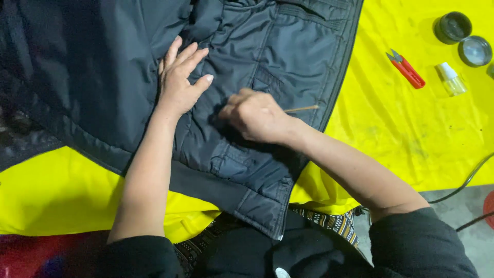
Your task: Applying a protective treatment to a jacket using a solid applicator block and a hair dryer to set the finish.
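Observation:
A dark grey padded jacket (288, 46) lies spread over a yellow cloth (411, 134). My left hand (178, 80) rests flat on the jacket, fingers spread, pressing the fabric down. My right hand (254, 116) is closed around a thin wooden stick (302, 108), whose end pokes out to the right of my knuckles. The working end of the stick is hidden under my fingers, close to a seam of the jacket.
At the right on the yellow cloth lie small red thread snips (406, 69), a small clear bottle with a white cap (452, 79), a dark round jar (453, 27) and its lid (475, 51). A black cable (465, 180) runs across the grey floor at the lower right.

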